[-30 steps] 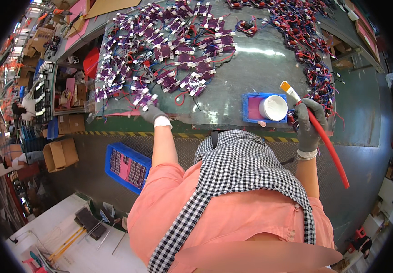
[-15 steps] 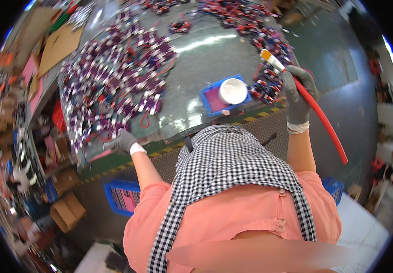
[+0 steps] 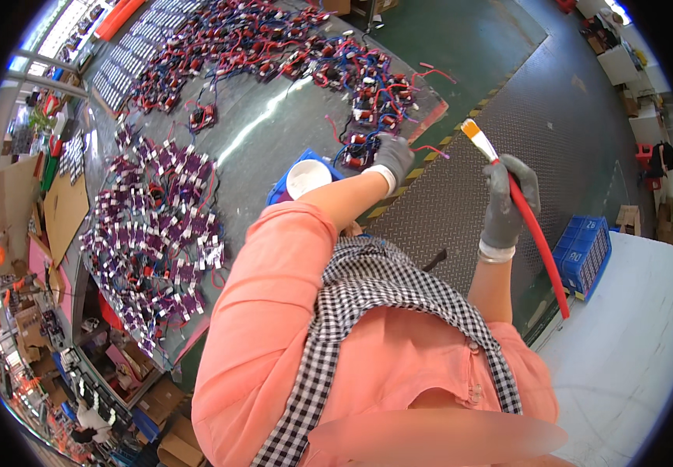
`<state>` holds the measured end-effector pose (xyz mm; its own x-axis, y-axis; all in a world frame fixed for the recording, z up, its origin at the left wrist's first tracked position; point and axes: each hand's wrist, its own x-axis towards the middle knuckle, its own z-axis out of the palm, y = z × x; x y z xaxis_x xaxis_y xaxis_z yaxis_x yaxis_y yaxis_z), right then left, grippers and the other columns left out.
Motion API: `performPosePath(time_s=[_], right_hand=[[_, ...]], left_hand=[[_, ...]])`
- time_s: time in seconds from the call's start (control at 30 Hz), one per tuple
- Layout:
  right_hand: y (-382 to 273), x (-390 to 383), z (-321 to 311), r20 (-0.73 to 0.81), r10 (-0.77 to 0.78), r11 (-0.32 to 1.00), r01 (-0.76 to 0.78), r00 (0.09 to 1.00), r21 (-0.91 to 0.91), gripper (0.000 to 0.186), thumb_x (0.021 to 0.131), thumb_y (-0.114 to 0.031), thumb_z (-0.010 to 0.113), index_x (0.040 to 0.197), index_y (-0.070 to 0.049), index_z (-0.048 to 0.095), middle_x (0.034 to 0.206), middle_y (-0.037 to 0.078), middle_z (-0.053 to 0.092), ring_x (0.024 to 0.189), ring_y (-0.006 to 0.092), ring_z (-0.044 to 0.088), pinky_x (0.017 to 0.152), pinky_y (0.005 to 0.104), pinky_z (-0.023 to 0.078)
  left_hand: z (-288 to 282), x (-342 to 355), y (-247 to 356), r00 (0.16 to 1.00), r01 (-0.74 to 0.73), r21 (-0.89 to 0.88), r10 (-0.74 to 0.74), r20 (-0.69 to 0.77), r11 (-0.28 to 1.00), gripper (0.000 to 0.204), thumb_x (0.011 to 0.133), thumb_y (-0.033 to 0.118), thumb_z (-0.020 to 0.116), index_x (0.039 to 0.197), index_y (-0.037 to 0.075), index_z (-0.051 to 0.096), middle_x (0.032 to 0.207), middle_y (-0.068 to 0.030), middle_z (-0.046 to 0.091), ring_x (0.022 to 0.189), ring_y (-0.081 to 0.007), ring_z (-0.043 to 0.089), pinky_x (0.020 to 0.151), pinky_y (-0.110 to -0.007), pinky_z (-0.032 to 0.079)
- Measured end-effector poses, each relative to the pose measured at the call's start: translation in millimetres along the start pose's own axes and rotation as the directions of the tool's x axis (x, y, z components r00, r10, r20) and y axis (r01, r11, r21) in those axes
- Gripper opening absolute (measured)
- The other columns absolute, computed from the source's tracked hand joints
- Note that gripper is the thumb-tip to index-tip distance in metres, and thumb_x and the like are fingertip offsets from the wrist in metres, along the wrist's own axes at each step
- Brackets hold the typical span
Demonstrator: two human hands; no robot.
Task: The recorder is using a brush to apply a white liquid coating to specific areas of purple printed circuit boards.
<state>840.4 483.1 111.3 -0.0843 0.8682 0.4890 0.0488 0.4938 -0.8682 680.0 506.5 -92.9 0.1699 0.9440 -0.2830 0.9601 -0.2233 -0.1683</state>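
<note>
My right hand [image 3: 511,204], in a grey glove, is closed around a paintbrush [image 3: 540,253] with a long red handle. Its pale bristles with orange tips point up and away from me. Crossing in front of my body, my left hand [image 3: 395,156], also gloved, has its fingers closed at the edge of a small circuit board [image 3: 358,151] with dark red parts and wires. This board lies at the near end of a heap of wired boards [image 3: 375,97]. A white round tub [image 3: 308,179] stands in a blue tray [image 3: 277,192], partly hidden behind my left arm.
Many purple boards [image 3: 157,210] with white connectors cover the table's left side. One wired board [image 3: 202,117] lies apart from the heap. A blue crate [image 3: 583,255] stands beside a white surface [image 3: 616,335] on my right. Yellow-black striping [image 3: 430,156] runs along the table edge.
My left hand has left the purple boards and swung right across my body to the wired boards. My view has turned right. The right hand still holds the paintbrush.
</note>
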Motion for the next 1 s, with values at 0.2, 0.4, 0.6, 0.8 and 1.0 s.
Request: performPosePath(time_s=[0.2, 0.4, 0.6, 0.8, 1.0], right_hand=[[24.3, -7.6, -54.6, -0.193, 0.068, 0.997, -0.071, 0.979, -0.008, 0.013, 0.084, 0.002, 0.062, 0.097, 0.0, 0.064, 0.077, 0.007, 0.065, 0.067, 0.0084, 0.059, 0.064, 0.0195, 0.048], [26.9, 0.2, -47.0, -0.154, 0.012, 1.0, -0.014, 0.988, -0.008, 0.012, 0.084, 0.003, 0.063, 0.096, 0.0, 0.063, 0.081, 0.007, 0.065, 0.067, 0.0089, 0.061, 0.063, 0.021, 0.051], [20.1, -1.7, -16.2, -0.068, -0.01, 0.998, 0.005, 0.998, -0.068, 0.011, 0.081, 0.005, 0.065, 0.091, 0.0, 0.064, 0.076, 0.004, 0.065, 0.066, 0.0082, 0.061, 0.061, 0.0213, 0.05], [25.4, -14.8, -39.6, -0.094, -0.014, 0.994, 0.004, 0.995, -0.113, 0.013, 0.079, 0.006, 0.066, 0.09, 0.0, 0.064, 0.078, 0.006, 0.065, 0.066, 0.009, 0.061, 0.062, 0.0224, 0.051], [29.6, -18.1, -41.9, -0.109, 0.072, 0.995, -0.079, 0.991, -0.059, 0.012, 0.08, 0.005, 0.066, 0.091, 0.0, 0.063, 0.081, 0.008, 0.066, 0.069, 0.0098, 0.063, 0.064, 0.0224, 0.051]], left_hand=[[-3.7, 32.8, -53.9, 0.998, -0.012, -0.182, 0.023, 0.059, 0.983, 0.034, 0.079, 0.029, 0.069, 0.108, 0.01, 0.068, 0.118, -0.0169, 0.058, 0.101, -0.0364, 0.063, 0.082, -0.043, 0.053], [-16.5, 20.3, -103.7, 0.999, -0.031, -0.294, 0.023, -0.03, 0.955, 0.05, 0.077, 0.027, 0.068, 0.124, 0.015, 0.058, 0.124, -0.0182, 0.054, 0.112, -0.035, 0.058, 0.094, -0.044, 0.048], [-17.0, 19.4, -48.4, 0.994, -0.104, 0.026, 0.102, 0.049, 0.994, 0.062, 0.075, 0.035, 0.074, 0.132, 0.025, 0.052, 0.137, -0.0119, 0.045, 0.121, -0.0375, 0.051, 0.097, -0.054, 0.04], [-25.2, 16.7, -87.5, 0.968, -0.172, -0.095, 0.186, 0.168, 0.981, 0.041, 0.069, 0.026, 0.075, 0.107, 0.013, 0.068, 0.117, -0.0141, 0.06, 0.103, -0.0341, 0.064, 0.082, -0.043, 0.052], [5.4, -5.5, -197.6, 0.968, 0.0, -0.996, -0.251, 0.022, -0.088, 0.034, 0.076, 0.018, 0.067, 0.108, 0.004, 0.065, 0.096, -0.0066, 0.068, 0.08, -0.0163, 0.065, 0.076, -0.031, 0.052]])
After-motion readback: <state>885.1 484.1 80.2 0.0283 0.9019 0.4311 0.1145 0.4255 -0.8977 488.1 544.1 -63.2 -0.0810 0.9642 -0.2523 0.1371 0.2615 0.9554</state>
